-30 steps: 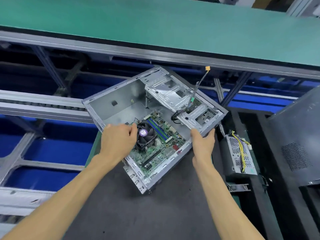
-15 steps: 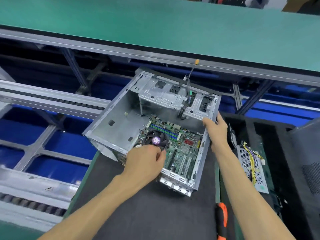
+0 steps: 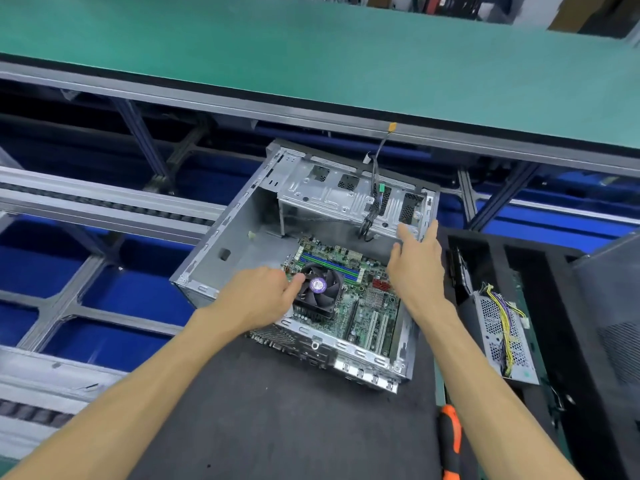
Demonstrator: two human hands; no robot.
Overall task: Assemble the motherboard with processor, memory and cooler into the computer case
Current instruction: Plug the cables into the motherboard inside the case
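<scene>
The open computer case (image 3: 239, 244) is lying on its side on the dark mat (image 3: 277, 427) covering the table, its open face turned up, sitting at about twelve o'clock from the person's arms. The motherboard (image 3: 367, 306) is lying flat inside it on the bottom panel, toward the five o'clock corner of the case. The cooler (image 3: 317, 289), with its black fan and purple hub sticker, is sitting on the board's left part, and the blue and green memory slots (image 3: 329, 266) are running just beyond it, at its twelve o'clock.

The left hand (image 3: 258, 299) is reaching in from seven o'clock, its grip curled against the cooler's left edge, thumb lying on the fan frame; whether the fingers are truly clamping it I cannot tell, as the back of the hand is hiding them. The right hand (image 3: 417, 268) is hovering over the board's right side, its grip spread, fingers straight and pointing toward the drive cage (image 3: 332, 195) at the far end of the case; it is holding nothing that I can see.

A bundle of cables (image 3: 375, 188) is standing up out of the cage, ending in an orange plug (image 3: 392, 126). At three o'clock from the case, a perforated metal power supply (image 3: 491, 327) with yellow wires is lying in a black tray (image 3: 568, 341). An orange-and-black screwdriver handle (image 3: 450, 441) is lying on the mat at five o'clock, near the right forearm. A green conveyor surface (image 3: 311, 53) is stretching across the far side.
</scene>
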